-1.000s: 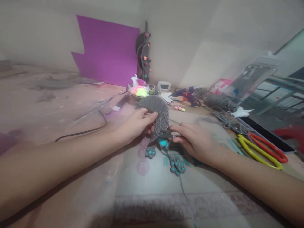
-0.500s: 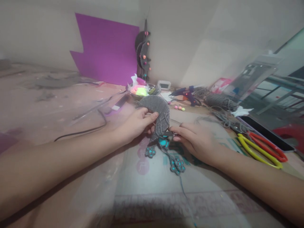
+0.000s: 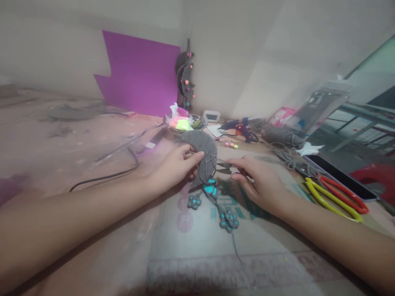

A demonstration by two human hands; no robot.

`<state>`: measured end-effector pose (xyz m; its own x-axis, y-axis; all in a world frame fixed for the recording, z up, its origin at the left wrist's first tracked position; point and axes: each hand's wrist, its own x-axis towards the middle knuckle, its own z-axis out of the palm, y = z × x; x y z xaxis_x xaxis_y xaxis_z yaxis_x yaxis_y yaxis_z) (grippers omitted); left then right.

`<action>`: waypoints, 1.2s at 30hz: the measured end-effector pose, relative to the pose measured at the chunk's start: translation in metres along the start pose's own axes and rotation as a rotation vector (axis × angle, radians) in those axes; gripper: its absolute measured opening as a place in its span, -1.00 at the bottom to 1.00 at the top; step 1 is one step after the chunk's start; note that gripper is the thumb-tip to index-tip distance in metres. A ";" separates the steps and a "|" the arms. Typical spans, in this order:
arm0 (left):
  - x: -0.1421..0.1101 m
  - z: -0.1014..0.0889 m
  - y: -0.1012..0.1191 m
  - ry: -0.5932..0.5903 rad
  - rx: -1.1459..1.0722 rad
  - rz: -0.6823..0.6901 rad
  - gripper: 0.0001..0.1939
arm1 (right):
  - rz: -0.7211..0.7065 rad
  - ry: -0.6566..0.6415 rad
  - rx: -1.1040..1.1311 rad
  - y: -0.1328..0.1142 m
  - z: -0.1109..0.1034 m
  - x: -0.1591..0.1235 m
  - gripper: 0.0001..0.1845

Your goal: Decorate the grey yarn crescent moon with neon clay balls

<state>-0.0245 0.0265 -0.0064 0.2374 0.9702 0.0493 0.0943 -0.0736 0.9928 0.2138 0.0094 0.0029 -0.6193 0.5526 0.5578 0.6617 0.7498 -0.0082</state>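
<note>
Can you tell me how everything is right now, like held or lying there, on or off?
Left hand: closed on the grey crescent
Right hand: closed on the small metal tool
Grey crescent: yarn-wrapped, held
Small metal tool: tips parted
Glue gun: red light on
Yellow-and-red-handled scissors: lying, unheld; blades unclear
Phone: lying, screen dark
White clock-like gadget: display too small to read

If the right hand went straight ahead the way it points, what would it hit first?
Probably the grey yarn-wrapped crescent in the left hand: the small bladed tool in the right hand points at its edge, though depth is hard to judge.
</note>
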 end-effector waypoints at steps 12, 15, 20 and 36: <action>-0.005 -0.008 0.005 0.031 0.421 0.348 -0.66 | -0.012 -0.027 -0.025 0.000 0.007 -0.002 -0.70; -0.011 -0.005 0.009 0.005 0.543 0.447 -0.77 | -0.051 -0.028 -0.036 -0.002 0.007 -0.001 -0.69; -0.013 -0.002 0.008 -0.046 0.665 0.520 -0.74 | -0.111 -0.012 -0.099 -0.006 0.005 0.002 -0.68; 0.022 -0.033 -0.010 0.020 0.717 0.240 -0.78 | 0.429 0.034 0.356 0.016 0.017 0.010 -0.77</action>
<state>-0.0521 0.0564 -0.0117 0.3139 0.9119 0.2644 0.6495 -0.4093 0.6408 0.2113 0.0329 -0.0059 -0.3085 0.8275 0.4691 0.6642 0.5404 -0.5165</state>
